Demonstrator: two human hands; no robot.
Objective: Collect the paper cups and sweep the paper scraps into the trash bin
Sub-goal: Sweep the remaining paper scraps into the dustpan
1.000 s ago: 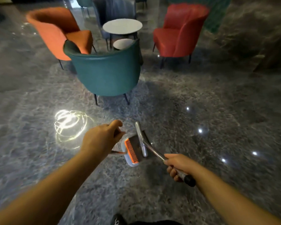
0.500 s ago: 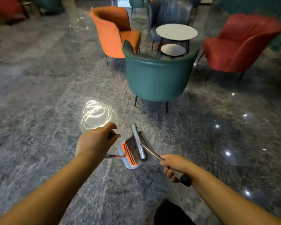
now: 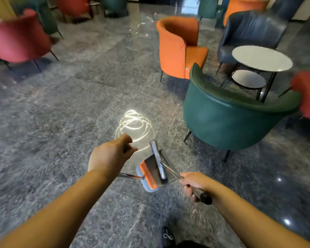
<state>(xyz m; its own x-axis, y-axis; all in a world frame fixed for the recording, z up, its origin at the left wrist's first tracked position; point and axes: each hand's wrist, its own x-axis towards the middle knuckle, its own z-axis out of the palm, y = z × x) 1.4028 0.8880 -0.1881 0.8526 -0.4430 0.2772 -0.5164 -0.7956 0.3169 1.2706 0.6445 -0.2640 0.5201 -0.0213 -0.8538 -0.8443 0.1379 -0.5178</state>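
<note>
My left hand [image 3: 108, 155] grips the metal handle of a grey dustpan [image 3: 147, 184] that has an orange comb edge. The pan hangs low over the floor between my arms. My right hand [image 3: 195, 185] grips the black-tipped handle of a broom [image 3: 158, 162], whose head rests inside the dustpan. No paper cups, paper scraps or trash bin show in this view.
A teal armchair [image 3: 227, 120] stands close on the right, with an orange armchair [image 3: 177, 47], a navy one [image 3: 250, 31] and a round two-tier table [image 3: 261, 58] behind it. A pink-red chair [image 3: 18, 42] is at far left. Glossy grey marble floor [image 3: 61, 108] spreads ahead.
The view has swung to the left, so the chairs and table slid to the right. More chairs came into sight at the left. Both hands keep the same hold on dustpan and broom.
</note>
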